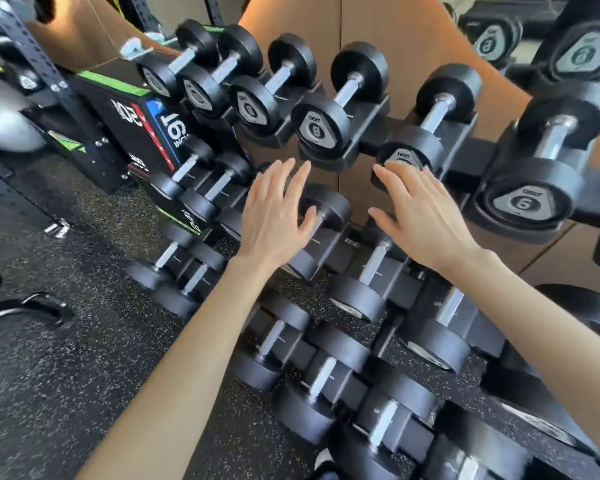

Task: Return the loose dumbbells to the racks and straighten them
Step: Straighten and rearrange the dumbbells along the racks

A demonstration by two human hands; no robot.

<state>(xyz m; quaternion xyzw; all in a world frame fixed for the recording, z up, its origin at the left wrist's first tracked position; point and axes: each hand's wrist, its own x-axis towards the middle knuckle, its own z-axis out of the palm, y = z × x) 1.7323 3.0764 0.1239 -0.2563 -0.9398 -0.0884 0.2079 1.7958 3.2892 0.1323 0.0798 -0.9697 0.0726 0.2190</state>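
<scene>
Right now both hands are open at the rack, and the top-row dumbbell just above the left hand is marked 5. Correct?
No: the head view shows that dumbbell marked 8, not 5. The left hand and right hand are open at the rack.

black round-headed dumbbells (321, 128) with steel handles lie side by side in the rack's (368, 143) tiered cradles.

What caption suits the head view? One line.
Left hand and right hand, both open, extended toward dumbbells on the rack.

Narrow gaps between racked dumbbells (321, 128)
</scene>
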